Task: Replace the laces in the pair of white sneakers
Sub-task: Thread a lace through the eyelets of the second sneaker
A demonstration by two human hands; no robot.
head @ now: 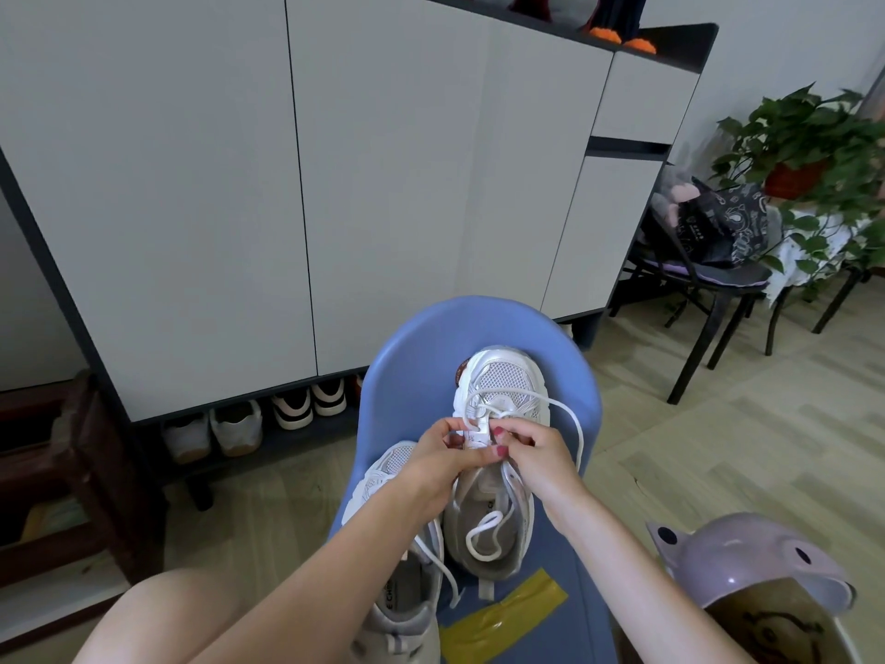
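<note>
Grey cabinet (335,184) behind, spare shoes (258,424) tucked beneath. Potted green plant (809,151) at far right, patterned black bag (718,227) on a black chair (709,289) beside it. Lilac bin lid (747,563) at lower right. Yellow tape (503,615) stuck near bottom.

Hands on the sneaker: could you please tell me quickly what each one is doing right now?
Left hand: pinches the white lace at the sneaker's eyelets.
Right hand: fingers curled at the same lacing; its grip cannot be told.
</note>
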